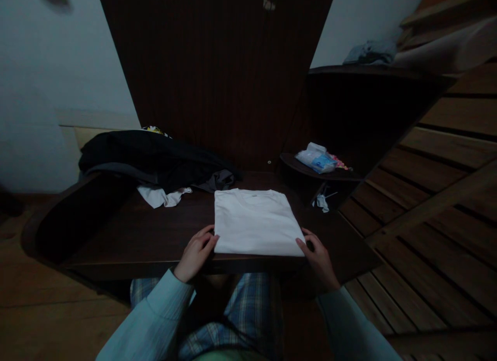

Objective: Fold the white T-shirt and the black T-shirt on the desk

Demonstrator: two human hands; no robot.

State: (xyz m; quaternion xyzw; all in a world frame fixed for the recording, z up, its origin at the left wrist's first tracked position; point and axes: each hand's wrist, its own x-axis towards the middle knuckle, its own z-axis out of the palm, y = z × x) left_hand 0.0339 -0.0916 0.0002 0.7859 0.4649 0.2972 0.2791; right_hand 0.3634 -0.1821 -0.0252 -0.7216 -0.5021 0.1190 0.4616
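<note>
A white T-shirt [256, 224], folded into a neat rectangle, lies on the dark wooden desk with its collar at the far edge. My left hand [197, 253] grips its left side near the front corner, the thumb at the edge. At the opposite side, my right hand [319, 256] has its thumb on top of the cloth by the right front corner and its fingers curled around the edge. The undersides of the fingers are partly hidden.
Dark clothes [151, 156] are heaped at the desk's left end, with a white cloth [163, 196] poking out below. On the right, a small corner shelf [306, 169] bears a plastic packet [316, 158]. Wooden slats [419, 268] stand further right.
</note>
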